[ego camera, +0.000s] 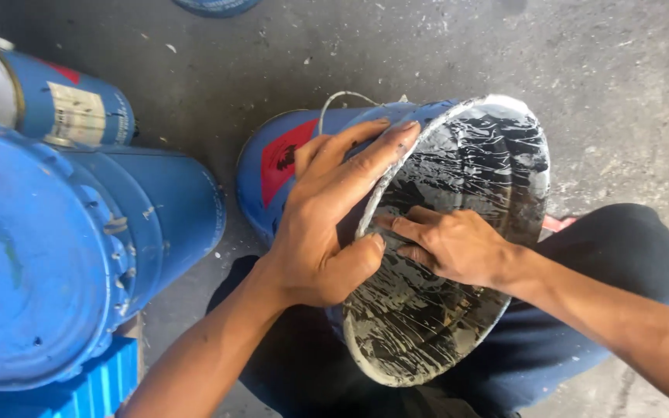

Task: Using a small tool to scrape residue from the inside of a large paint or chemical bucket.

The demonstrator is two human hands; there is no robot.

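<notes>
A blue metal pail (272, 155) lies tilted on its side between my knees, its mouth toward me. Its inside (466, 178) is black, streaked with white residue, and the rim is crusted white. My left hand (327, 217) grips the left rim, fingers spread over the blue outer wall and thumb hooked over the edge. Reaching into the pail, my right hand (451, 244) has its fingers pressed against the inner wall near the left rim. A wire handle (342, 99) arcs above the pail.
A large blue lidded pail (48, 255) lies on its side at the left. Another blue can (48, 101) with a pale label sits behind it. A blue ribbed crate (102, 387) is at the lower left. Grey, speckled concrete floor (621, 77) surrounds everything.
</notes>
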